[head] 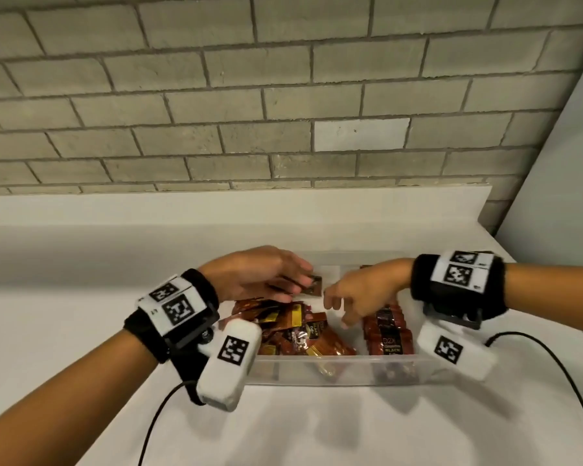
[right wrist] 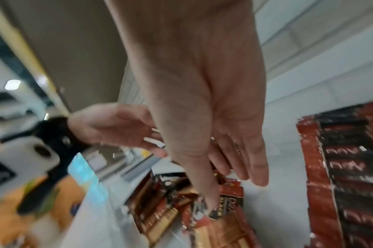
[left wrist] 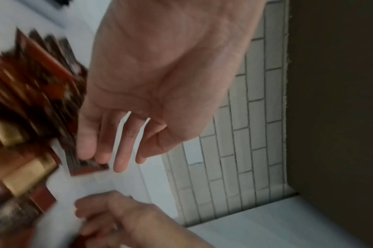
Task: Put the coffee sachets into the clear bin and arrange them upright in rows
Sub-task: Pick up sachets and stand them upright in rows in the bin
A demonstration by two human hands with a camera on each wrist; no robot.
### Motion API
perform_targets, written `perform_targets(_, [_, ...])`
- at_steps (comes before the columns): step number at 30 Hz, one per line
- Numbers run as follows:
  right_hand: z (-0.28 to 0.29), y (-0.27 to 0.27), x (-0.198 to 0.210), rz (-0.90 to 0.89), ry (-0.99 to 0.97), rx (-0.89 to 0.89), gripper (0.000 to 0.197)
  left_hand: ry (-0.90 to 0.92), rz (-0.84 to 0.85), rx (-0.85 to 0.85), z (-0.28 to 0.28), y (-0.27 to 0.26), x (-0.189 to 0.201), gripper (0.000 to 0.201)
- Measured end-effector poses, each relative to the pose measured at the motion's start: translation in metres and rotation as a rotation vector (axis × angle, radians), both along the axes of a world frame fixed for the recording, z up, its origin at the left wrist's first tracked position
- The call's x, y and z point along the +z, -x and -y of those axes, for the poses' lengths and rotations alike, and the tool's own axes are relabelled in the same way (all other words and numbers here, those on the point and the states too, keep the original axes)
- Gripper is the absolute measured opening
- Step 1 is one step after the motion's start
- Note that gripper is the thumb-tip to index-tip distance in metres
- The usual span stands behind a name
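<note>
A clear bin (head: 317,363) stands on the white counter. Loose brown and gold coffee sachets (head: 290,327) lie heaped in its left half. Dark red and black sachets stand upright in a row (head: 387,334) along its right side, which the right wrist view also shows (right wrist: 340,167). My left hand (head: 297,282) reaches over the heap with straight fingers. Its fingertips touch one brown sachet (head: 314,286) near the back of the bin; this sachet (left wrist: 86,166) is blurred in the left wrist view. My right hand (head: 342,309) hangs over the middle of the bin, fingers relaxed and pointing down, holding nothing.
A grey brick wall (head: 283,95) rises behind the counter's white upstand, and a pale panel (head: 559,163) closes the right side. Black cables (head: 552,364) trail from both wrist cameras across the counter (head: 317,425) in front of the bin.
</note>
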State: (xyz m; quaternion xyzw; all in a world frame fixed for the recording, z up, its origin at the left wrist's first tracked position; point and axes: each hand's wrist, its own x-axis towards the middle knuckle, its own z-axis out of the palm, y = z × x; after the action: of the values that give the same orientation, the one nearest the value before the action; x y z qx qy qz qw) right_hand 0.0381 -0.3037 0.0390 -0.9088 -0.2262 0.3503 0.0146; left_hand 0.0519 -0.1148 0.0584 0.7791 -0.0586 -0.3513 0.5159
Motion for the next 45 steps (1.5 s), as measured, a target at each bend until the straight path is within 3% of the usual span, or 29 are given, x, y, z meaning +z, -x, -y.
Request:
perform_targets(4, [-0.017,-0.016,-0.026,-0.052,0.120,-0.084,0.090,-0.415,0.289,-0.209,-0.030,0.014,-0.010,0.028])
perform_targets(6, [-0.023,-0.019,-0.032,-0.132,0.113,-0.163,0.094,-0.692,0.432,-0.382,-0.036,0.017,-0.018,0.040])
perform_targets(10, [-0.038,-0.020,-0.045,-0.375,-0.049,-0.346,0.069,-0.890,0.453,-0.578,-0.043,0.014,-0.028,0.072])
perform_targets(13, [-0.054,-0.023,-0.054,-0.498,-0.137,-0.406,0.037,-0.942,0.393,-0.692,-0.047,0.010,-0.029,0.075])
perform_targets(20, [-0.065,-0.020,-0.045,-0.499,-0.305,-0.572,0.007,-0.869,0.419,-0.724,-0.063,0.004,-0.009,0.057])
perform_targets(24, [-0.063,-0.020,-0.039,-0.496,-0.476,-0.709,0.027,-0.928,0.564,-0.817,-0.065,0.000,-0.009,0.044])
perform_targets(27, [-0.060,-0.019,-0.028,-0.485,-0.512,-0.704,0.008,-0.877,0.643,-0.851,-0.068,-0.003,-0.014,0.029])
perform_targets(31, [-0.048,-0.016,-0.010,-0.481,-0.461,-0.617,0.005,-0.799,0.611,-0.855,-0.076,-0.007,-0.011,0.017])
perform_targets(35, [-0.035,-0.010,0.008,-0.510,-0.526,-0.613,0.005,-0.632,0.503,-0.714,-0.091,-0.009,0.012,0.015])
perform_targets(39, [-0.028,-0.005,0.019,-0.468,-0.732,-0.705,0.007,-0.429,0.465,-0.533,-0.104,-0.009,0.032,0.008])
perform_targets(45, [-0.041,0.011,0.015,-0.372,-1.066,-0.688,0.019,0.011,0.390,-0.114,-0.082,0.002,0.013,0.030])
